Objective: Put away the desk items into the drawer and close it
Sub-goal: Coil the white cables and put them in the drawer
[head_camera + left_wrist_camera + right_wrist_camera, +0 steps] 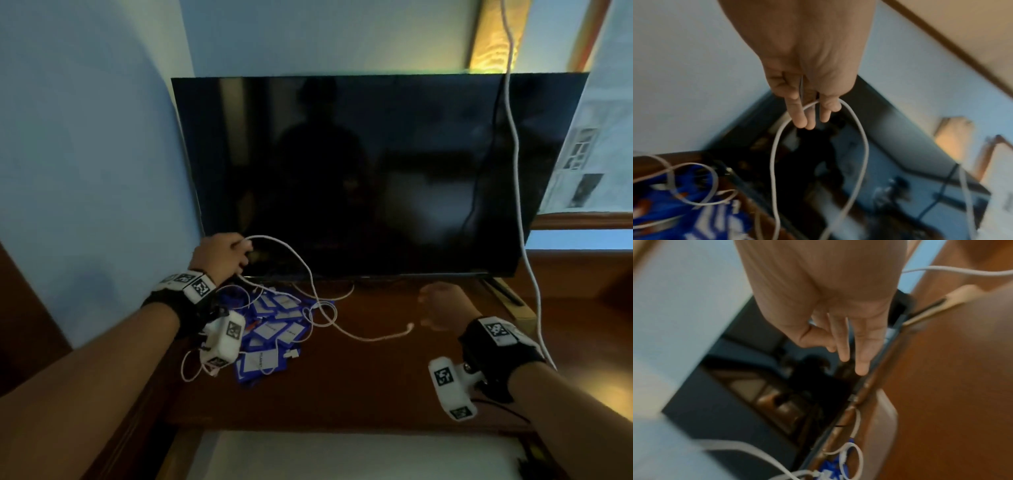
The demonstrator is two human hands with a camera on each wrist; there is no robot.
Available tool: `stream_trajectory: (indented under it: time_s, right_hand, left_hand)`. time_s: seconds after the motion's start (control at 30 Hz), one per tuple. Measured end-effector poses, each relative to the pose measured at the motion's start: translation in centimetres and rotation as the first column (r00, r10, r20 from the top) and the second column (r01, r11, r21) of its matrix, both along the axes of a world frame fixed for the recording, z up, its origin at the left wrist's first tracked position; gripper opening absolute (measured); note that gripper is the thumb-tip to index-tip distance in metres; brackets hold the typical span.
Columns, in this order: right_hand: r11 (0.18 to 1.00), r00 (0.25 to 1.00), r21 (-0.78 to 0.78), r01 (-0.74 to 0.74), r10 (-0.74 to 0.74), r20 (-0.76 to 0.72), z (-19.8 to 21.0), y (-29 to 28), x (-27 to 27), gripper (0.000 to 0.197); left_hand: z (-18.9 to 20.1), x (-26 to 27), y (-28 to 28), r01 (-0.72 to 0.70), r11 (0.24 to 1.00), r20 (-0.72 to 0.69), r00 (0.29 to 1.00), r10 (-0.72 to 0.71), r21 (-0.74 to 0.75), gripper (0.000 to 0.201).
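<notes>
A white cable [310, 272] lies in loops over a pile of blue key tags [270, 330] on the wooden desk [359, 380]. Its free plug end [409, 327] rests on the desk. My left hand [224, 251] holds one loop of it up near the television's lower left corner. In the left wrist view the cable [774, 146] hangs from my left hand's fingers [799, 116] above the tags [663, 209]. Just right of the plug end hovers my right hand [440, 305], holding nothing. The right wrist view shows its fingers [863, 356] extended. An open drawer [342, 452] with a pale inside shows at the bottom.
A dark television [376, 171] stands at the back of the desk, close behind both hands. A second white cord [515, 144] hangs down across its right side to my right wrist. Printed paper [589, 137] covers the window at right. A blue wall is at left.
</notes>
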State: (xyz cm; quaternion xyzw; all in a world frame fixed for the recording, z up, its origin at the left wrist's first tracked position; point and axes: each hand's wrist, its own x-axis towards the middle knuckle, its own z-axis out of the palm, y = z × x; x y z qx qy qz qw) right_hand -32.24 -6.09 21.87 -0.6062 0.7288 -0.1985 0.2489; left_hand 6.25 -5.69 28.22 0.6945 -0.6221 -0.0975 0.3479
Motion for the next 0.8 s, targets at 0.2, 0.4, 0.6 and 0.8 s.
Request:
stream_trajectory:
  time_s: [0.2,0.4,0.6,0.8]
  right_hand:
    - [0.988,0.876,-0.135,-0.071,0.127,0.466,6.7,1.1,3.6,0.042]
    - [0.877,0.732,-0.354,-0.324,0.470,0.493,12.4,3.6,6.0,0.041]
    - [0.863,0.576,-0.277,-0.422,0.491,0.653,14.3,5.5,5.8,0.044]
    - [0.796,0.727,-0.384,-0.468,0.593,0.344,16.8,5.0,5.5,0.028]
  left_hand:
    - [6.7,-9.5,1.2,0.252,0.942,-0.037,0.963,-0.266,-0.220,0.014]
    - [8.9,-15.2,3.9,0.361,0.888,0.121,0.933,-0.340,-0.284,0.009]
    - [9.1,-15.1,5.1,0.356,0.903,0.233,0.924,-0.303,-0.239,0.012]
    - [10.6,-13.7,5.0,0.339,0.922,0.436,0.870,-0.230,-0.190,0.017]
